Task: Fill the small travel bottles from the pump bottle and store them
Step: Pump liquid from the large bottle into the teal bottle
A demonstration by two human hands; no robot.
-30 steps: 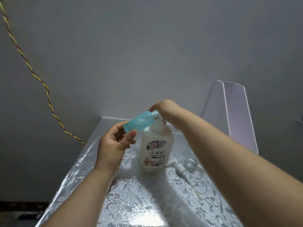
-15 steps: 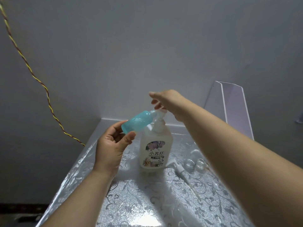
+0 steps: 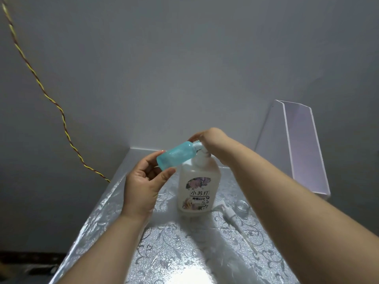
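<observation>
Straight ahead, a silver floral-embossed tabletop [image 3: 184,253] meets a plain grey wall [image 3: 184,68] crossed by a twisted yellow-red cable [image 3: 51,99]. A white pump bottle [image 3: 198,187] stands on the tabletop. The right hand [image 3: 211,140] lays its fingers over the pump head, and the left hand [image 3: 143,185] pinches a tilted translucent blue travel bottle [image 3: 176,154] at the spout.

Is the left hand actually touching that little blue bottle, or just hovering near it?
Touching. The head view shows the left hand holding the blue bottle, with the thumb against its lower end and the fingers wrapped behind it.
</observation>
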